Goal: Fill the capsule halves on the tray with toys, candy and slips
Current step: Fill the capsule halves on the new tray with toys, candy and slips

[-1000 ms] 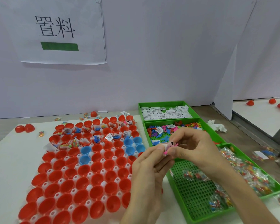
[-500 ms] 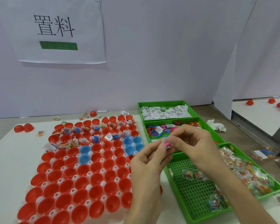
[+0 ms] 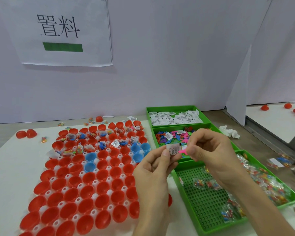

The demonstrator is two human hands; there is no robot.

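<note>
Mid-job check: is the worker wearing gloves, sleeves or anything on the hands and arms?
Nothing worn shows. The left hand and right hand are bare: no gloves or rings. Both forearms are bare to the frame's edge, no sleeves, watch or bands. Nails look short and unpainted.

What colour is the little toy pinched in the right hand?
The toy is pink, clearest in the head view, in the right hand beside the white slip.

I see red cups (image 3: 89, 178), some blue cups (image 3: 90, 156), a pink toy (image 3: 182, 151), a white slip (image 3: 173, 149) with black print, and a green tray (image 3: 203, 201) dotted with holes.
</note>
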